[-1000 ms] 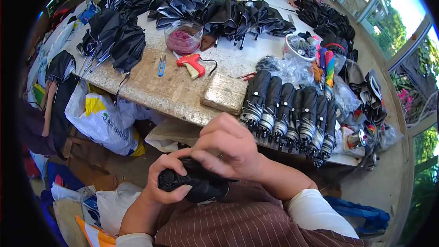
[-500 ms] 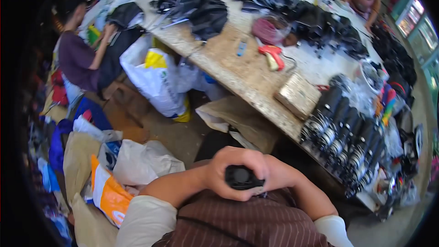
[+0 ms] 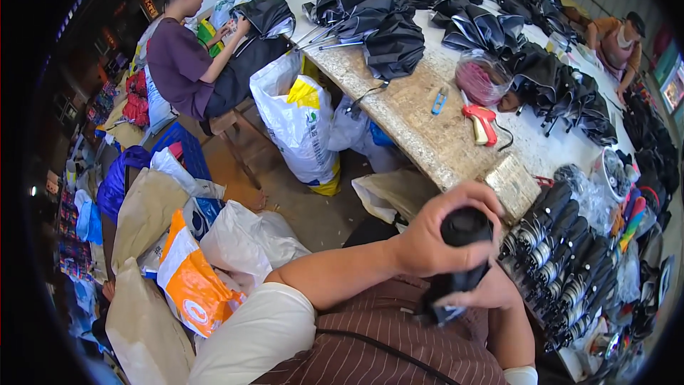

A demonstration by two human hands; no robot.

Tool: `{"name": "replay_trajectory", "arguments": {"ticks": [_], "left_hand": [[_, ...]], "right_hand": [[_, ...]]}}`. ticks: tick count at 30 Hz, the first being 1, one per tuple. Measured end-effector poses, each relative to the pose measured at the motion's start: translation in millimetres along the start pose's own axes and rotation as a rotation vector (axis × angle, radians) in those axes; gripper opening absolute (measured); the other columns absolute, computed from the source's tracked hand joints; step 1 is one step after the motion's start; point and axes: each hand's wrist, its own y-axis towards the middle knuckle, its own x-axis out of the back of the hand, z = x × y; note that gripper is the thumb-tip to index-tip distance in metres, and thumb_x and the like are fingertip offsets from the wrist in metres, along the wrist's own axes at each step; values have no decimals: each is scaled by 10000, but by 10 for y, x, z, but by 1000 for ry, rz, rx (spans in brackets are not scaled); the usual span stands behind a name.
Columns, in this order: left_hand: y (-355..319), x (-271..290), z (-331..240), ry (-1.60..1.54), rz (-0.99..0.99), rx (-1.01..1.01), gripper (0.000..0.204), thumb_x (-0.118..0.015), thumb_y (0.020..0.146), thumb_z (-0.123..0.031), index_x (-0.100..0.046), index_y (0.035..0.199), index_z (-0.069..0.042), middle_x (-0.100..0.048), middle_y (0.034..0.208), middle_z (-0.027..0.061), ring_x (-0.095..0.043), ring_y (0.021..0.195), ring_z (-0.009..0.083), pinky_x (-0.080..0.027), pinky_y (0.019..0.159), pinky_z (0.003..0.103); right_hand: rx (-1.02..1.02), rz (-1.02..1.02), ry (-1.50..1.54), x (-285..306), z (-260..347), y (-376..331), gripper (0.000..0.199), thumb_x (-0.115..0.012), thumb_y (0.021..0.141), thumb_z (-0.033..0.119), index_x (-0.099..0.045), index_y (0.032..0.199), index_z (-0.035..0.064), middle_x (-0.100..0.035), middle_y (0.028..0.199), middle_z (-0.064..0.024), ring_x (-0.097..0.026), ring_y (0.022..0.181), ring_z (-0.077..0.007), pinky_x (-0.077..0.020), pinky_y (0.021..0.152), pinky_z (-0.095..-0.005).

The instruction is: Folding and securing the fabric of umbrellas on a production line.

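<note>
I hold a folded black umbrella (image 3: pixel 463 246) upright against my chest. My left hand (image 3: pixel 434 235) wraps around its upper end, fingers curled over the rounded top. My right hand (image 3: pixel 476 294) grips the lower part from beneath, mostly hidden behind the umbrella. Just to the right, a row of several rolled black umbrellas (image 3: pixel 563 257) lies on the edge of the worktable (image 3: pixel 420 128).
A red glue gun (image 3: pixel 483 120), blue pliers (image 3: pixel 438 103) and a flat block (image 3: pixel 514 184) lie on the table, open black umbrellas (image 3: pixel 388 21) piled behind. Stuffed white and orange sacks (image 3: pixel 214 257) crowd the floor at left. A seated person (image 3: pixel 192 64) works far left; another person (image 3: pixel 616 36) far right.
The view has swung left and down toward the floor sacks. The umbrella has gone from lying crosswise in my hands to standing upright, my left hand now over its top.
</note>
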Motion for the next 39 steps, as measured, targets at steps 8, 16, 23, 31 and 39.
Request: {"name": "replay_trajectory", "arguments": {"ticks": [8,16,23,31,39], "left_hand": [[22,37,91,95,-258,38,399,-601,699,83,-498,1065,-36,-580,804,91,-586,662,185,-514,655,299],[26,136,187,46,-377,63,274,-639,759,-7,-534,1010,-35,-609,831,98,-589,615,176,-508,609,275],[-109,277,407,-138,-423,94,503,-689,783,-107,-448,1223,-68,-601,981,112,-608,838,228,-493,799,348],[-600,223,481,-279,-416,186,835,-749,724,-132,-276,1412,-113,-560,1120,137,-477,1178,281,-316,1057,429],[-704,174,505,-297,-390,305,602,-722,701,-75,-427,1225,-96,-598,997,128,-563,1027,284,-346,1033,440]], "right_hand": [[-368,-132,-14,-98,138,8,556,-876,563,161,-610,1022,-5,-658,935,-99,-604,839,-184,-499,787,-304],[-216,-127,-120,-85,-21,16,416,-771,662,163,-547,988,36,-647,908,-95,-587,770,-210,-470,719,-315],[-251,-327,-276,-214,-307,-34,407,-730,696,177,-517,1019,50,-639,904,-108,-589,762,-237,-469,720,-332],[-202,-369,-253,-277,-395,12,388,-702,703,174,-511,1014,42,-633,891,-125,-587,748,-265,-467,706,-339],[-266,34,-66,-213,-480,57,438,-719,694,187,-508,1042,26,-628,894,-113,-573,740,-233,-464,705,-323]]}}
